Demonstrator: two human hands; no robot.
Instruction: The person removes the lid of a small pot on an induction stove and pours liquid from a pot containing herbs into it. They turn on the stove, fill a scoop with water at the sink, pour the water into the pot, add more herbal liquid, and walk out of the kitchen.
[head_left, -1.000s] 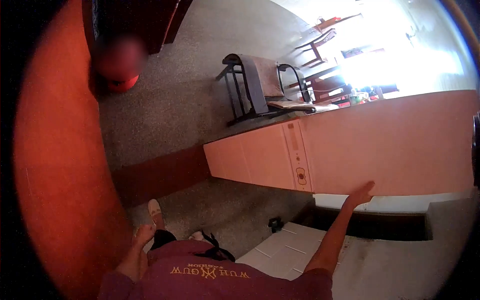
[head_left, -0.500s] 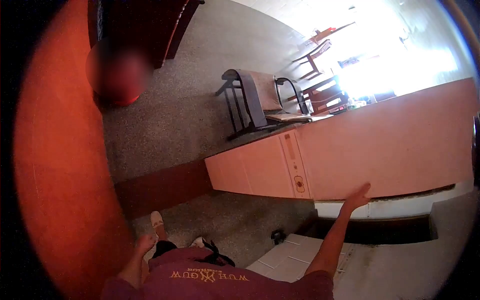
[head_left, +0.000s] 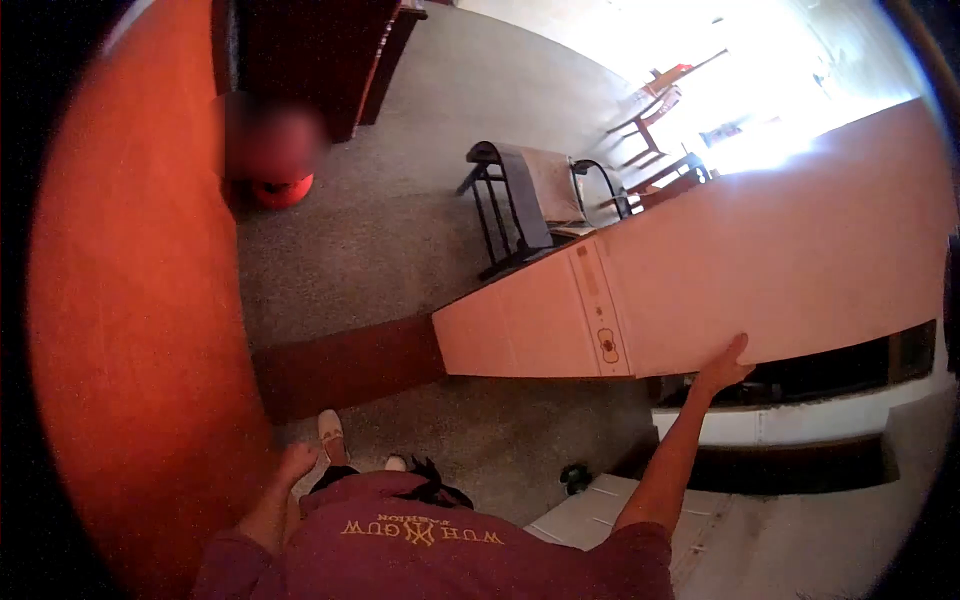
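Note:
A tall pink panel, which looks like a door with a decorated band across it, stands at a slant ahead of me. My right hand reaches out to its near edge and grips it, thumb on the pink face and the other fingers mostly hidden. Past that edge a dark gap opens above a white ledge. Low on the left, my left hand hangs beside my body, fingers curled closed, next to a large orange surface.
A brown strip crosses the speckled floor. Beyond it are a dark armchair, wooden chairs, dark furniture and a red object. White tiles and another dark recess lie near my right arm.
The pink panel's near edge has swung away from the white ledge, widening the dark gap, with my right hand still on it. The view has shifted slightly; my left hand stays low.

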